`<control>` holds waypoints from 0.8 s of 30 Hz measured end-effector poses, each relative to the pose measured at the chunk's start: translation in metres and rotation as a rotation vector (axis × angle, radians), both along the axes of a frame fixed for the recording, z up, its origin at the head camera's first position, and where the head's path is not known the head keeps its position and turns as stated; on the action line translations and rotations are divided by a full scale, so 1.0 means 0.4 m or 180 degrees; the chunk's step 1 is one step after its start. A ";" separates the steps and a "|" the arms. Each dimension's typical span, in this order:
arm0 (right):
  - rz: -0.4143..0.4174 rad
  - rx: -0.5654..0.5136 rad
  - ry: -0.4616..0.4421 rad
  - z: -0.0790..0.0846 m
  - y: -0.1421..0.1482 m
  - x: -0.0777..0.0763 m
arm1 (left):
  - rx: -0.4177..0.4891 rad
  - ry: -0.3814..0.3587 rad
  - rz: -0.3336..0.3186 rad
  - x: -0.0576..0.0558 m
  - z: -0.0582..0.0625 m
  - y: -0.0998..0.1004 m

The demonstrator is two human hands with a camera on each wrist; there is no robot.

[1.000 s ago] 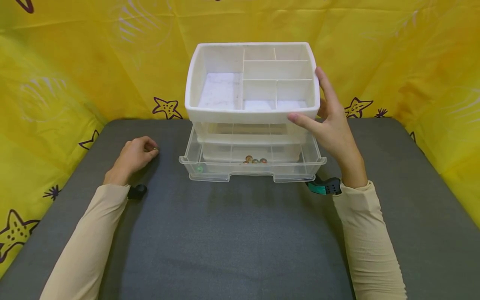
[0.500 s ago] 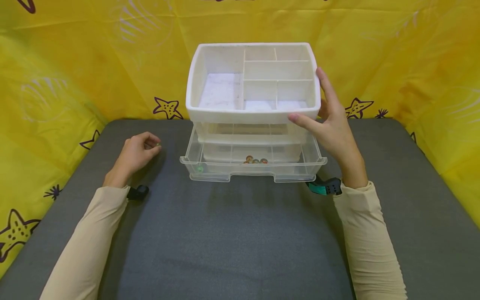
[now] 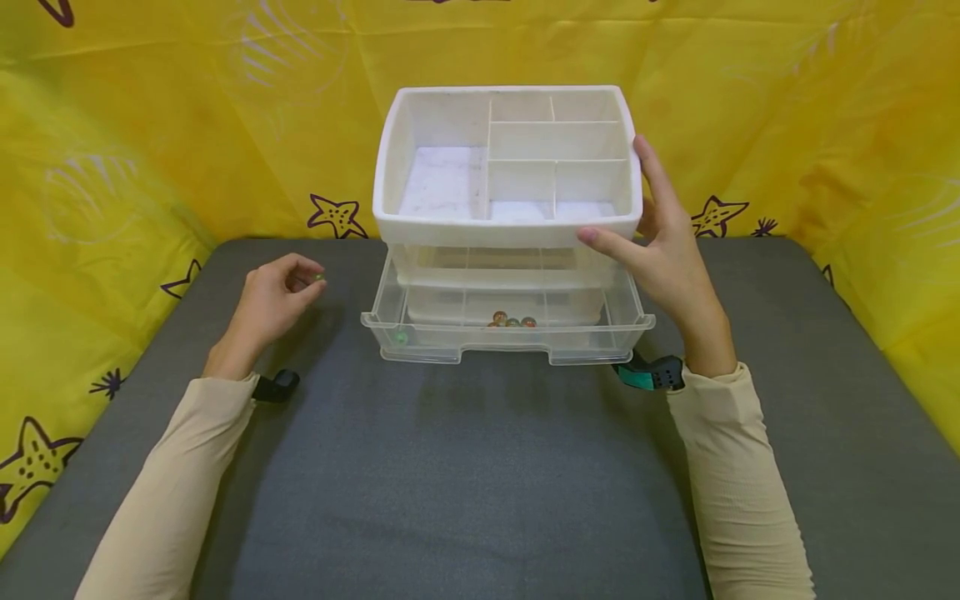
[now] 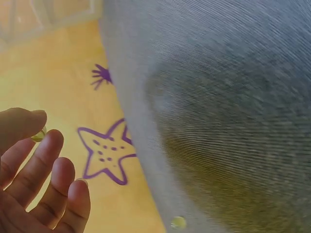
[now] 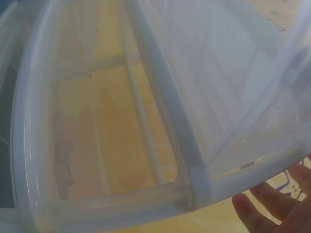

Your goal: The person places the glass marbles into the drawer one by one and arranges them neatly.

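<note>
My left hand (image 3: 270, 304) is raised over the table left of a white plastic drawer organizer (image 3: 480, 234). Between its thumb and index finger it pinches a small greenish marble (image 4: 39, 135); the other fingers are loosely bent. A second yellowish marble (image 4: 178, 223) lies on the table in the left wrist view. My right hand (image 3: 671, 254) grips the organizer's top right corner, thumb on the front rim and fingers along the side. Below, a clear drawer (image 3: 502, 340) is pulled out. Several orange and grey marbles (image 3: 500, 318) lie in its middle, and a green marble (image 3: 401, 337) in its left corner.
The top tray has one large compartment (image 3: 442, 179) on the left and several smaller ones on the right. A dark grey cloth (image 3: 480, 483) covers the table. Yellow starfish-patterned fabric (image 3: 247, 167) hangs behind and at both sides.
My left hand has risen off the table and moved slightly away from me, with the marble between its fingertips. My right hand and the organizer have stayed in place.
</note>
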State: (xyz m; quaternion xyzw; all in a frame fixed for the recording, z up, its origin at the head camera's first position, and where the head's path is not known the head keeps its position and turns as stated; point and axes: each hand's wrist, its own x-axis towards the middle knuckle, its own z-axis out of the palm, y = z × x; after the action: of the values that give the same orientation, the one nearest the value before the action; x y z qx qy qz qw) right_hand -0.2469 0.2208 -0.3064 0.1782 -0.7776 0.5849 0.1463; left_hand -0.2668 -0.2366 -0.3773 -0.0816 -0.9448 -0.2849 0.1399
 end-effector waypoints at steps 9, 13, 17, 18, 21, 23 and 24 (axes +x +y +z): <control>0.0018 -0.0025 0.0007 0.000 0.001 0.000 | 0.0128 0.0211 -0.0084 0.013 0.040 0.036; 0.0038 -0.0047 0.0023 -0.001 0.001 -0.001 | 0.0165 0.0341 -0.0101 0.020 0.055 0.049; 0.0048 -0.0069 0.0020 -0.001 0.001 -0.001 | 0.0175 0.0488 -0.0126 0.028 0.070 0.059; 0.0050 -0.0072 0.0021 -0.001 0.001 -0.001 | 0.0172 0.0527 -0.0143 0.030 0.074 0.062; 0.0053 -0.0068 0.0021 -0.002 0.000 -0.001 | 0.0180 0.0615 -0.0188 0.038 0.084 0.067; 0.0053 -0.0068 0.0023 -0.002 0.000 -0.002 | 0.0206 0.0658 -0.0230 0.043 0.091 0.072; 0.0055 -0.0070 0.0024 -0.002 0.000 -0.002 | 0.0214 0.0682 -0.0250 0.045 0.095 0.074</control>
State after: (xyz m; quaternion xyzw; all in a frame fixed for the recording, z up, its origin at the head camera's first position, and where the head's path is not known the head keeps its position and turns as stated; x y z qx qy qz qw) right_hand -0.2477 0.2209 -0.3073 0.1855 -0.7691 0.5940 0.1461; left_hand -0.2487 -0.2069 -0.3394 -0.1438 -0.9104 -0.3112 0.2314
